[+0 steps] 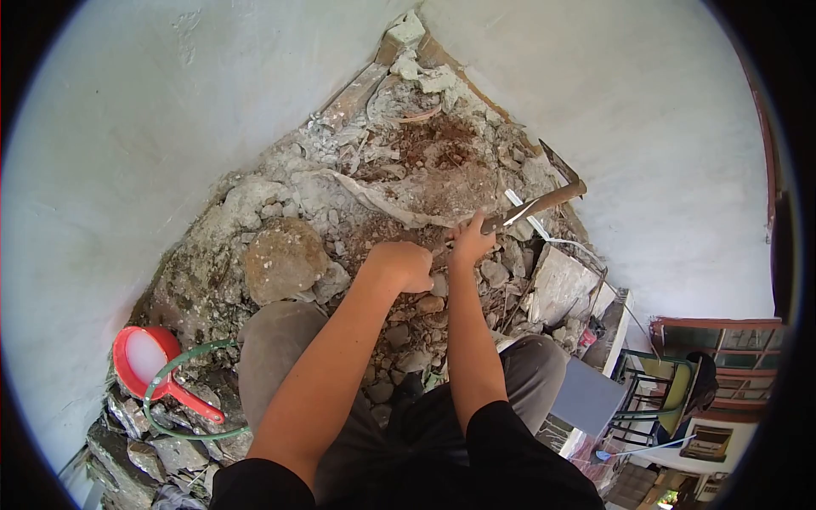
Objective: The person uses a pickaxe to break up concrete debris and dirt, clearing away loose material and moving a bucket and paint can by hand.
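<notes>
A hoe (535, 206) with a thick wooden handle slants up to the right above the rubble. Its dark, narrow-looking blade (558, 161) angles back from the far end, close to the right wall. My right hand (470, 243) is closed around the handle partway along. Lower down and to the left, my left hand (401, 265) makes a fist in line with the handle, wrapped round its near end, which the fingers mostly hide. Beyond both hands, a dirty pale sack or sheet (365, 194) lies partly buried in loose reddish soil (446, 183).
Two pale walls meet at a corner ahead. A large rock (285, 259) sits left of my hands. A red dipper (174, 364) and green hose (234, 432) lie at lower left. A broken slab (561, 285), grey board (585, 395) and chairs (671, 391) are at right.
</notes>
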Demonstrator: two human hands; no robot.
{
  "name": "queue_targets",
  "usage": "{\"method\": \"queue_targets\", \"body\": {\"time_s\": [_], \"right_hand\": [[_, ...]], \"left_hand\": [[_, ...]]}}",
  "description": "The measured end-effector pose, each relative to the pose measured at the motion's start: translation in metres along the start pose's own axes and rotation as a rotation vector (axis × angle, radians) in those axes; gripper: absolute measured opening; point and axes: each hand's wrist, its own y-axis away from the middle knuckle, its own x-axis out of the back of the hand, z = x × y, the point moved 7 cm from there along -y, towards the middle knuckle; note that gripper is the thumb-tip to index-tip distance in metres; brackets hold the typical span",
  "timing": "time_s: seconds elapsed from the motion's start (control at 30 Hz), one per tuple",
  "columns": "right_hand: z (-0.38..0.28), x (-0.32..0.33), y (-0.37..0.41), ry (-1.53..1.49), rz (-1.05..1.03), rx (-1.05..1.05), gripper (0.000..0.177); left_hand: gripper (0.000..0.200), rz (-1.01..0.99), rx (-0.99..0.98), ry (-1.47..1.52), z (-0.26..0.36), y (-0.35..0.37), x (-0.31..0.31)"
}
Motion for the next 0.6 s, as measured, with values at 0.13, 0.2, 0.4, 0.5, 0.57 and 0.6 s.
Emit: {"method": "queue_targets", "body": {"time_s": [0.13, 0.2, 0.4, 0.5, 0.57, 0.6], "right_hand": [[0.022, -0.010, 0.011, 0.042, -0.046, -0.206, 0.021], [0.046, -0.020, 0.017, 0.220, -0.241, -0.538, 0.017], [0.061, -0.028, 0.048, 0.353, -0.349, -0.712, 0.017], [0.058, -0.023, 0.046, 0.329, -0.307, -0.565, 0.018], [0.035, -0.014, 0.033, 0.286, -0.159, -0.226, 0.015], [0.022, -0.016, 0.028, 0.249, -0.151, -0.130, 0.016]], "left_hand": [[0.040, 0.013, 0.020, -0.011, -0.007, 0.002, 0.001], [0.039, 0.027, -0.001, -0.014, -0.010, -0.002, -0.003], [0.038, 0.025, -0.008, 0.013, -0.010, -0.002, -0.003], [0.037, -0.014, 0.012, -0.026, -0.008, -0.004, -0.003], [0.037, 0.022, 0.002, -0.021, -0.008, -0.005, -0.003], [0.037, 0.059, -0.010, -0.018, -0.007, -0.005, -0.002]]}}
